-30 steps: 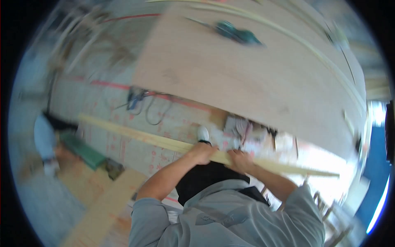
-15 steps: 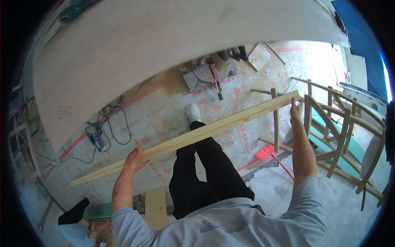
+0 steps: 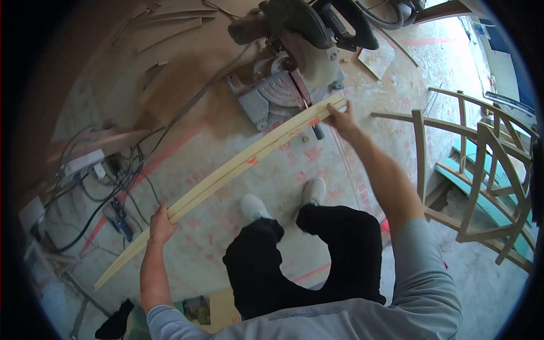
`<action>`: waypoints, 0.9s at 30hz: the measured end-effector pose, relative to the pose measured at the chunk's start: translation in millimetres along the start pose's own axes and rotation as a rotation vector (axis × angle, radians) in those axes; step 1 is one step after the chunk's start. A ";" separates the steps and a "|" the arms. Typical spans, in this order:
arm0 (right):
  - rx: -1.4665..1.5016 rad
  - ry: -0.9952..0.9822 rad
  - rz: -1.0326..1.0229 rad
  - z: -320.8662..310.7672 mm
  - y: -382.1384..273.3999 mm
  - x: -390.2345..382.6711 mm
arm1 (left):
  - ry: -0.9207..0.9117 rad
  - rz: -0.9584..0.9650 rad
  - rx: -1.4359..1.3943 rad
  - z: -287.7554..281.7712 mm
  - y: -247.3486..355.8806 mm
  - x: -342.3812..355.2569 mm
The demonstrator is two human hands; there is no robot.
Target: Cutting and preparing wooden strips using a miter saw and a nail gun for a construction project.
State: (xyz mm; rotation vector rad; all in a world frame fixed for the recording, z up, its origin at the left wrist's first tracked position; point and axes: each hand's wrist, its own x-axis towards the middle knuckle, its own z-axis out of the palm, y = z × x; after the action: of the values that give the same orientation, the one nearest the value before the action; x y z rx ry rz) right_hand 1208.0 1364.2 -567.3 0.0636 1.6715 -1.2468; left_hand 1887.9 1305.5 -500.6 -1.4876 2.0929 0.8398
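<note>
Between my two hands runs a long pale wooden strip (image 3: 241,160) with a lengthwise line along it, perhaps two strips laid together. My left hand (image 3: 162,225) is closed round it toward the lower left, and its thin end sticks out past that hand. At the upper right end, my right hand (image 3: 341,120) grips it with the thumb and fingers. That end lies just in front of the mitre saw (image 3: 275,96), which stands on the floor. In this view the strip overlaps the saw's front edge; I cannot tell whether they touch.
Cables and a white power strip (image 3: 85,161) lie at the left, near a blue tool (image 3: 118,220). Curved wooden frames (image 3: 422,153) stand at the right over green boards (image 3: 462,177). Thin offcuts (image 3: 170,18) are scattered at the far left. A person's dark-clothed part (image 3: 116,323) shows lower left.
My view has lowered and moved forward, under the large pale panel that covered the top. The strip's right end has come close to the saw, and my knees are now bent.
</note>
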 end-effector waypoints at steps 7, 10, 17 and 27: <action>-0.421 0.072 -0.226 71.3 58.9 102.3 | -0.030 -0.160 0.127 27.6 -22.9 120.8; -0.864 0.252 -0.436 84.7 64.1 128.9 | -0.046 -0.185 0.171 33.8 -27.4 150.8; -0.684 0.188 -0.244 109.5 64.2 134.2 | 0.034 -0.178 0.194 45.4 -56.6 169.2; -0.740 0.017 -0.402 104.5 83.3 164.7 | 0.308 0.137 -0.435 57.4 -4.4 196.5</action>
State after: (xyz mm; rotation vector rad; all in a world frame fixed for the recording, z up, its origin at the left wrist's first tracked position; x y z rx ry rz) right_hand 1243.4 1245.8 -739.8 -0.7404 2.1280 -0.8262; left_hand 1828.0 1210.5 -671.8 -1.8031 2.3611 1.2492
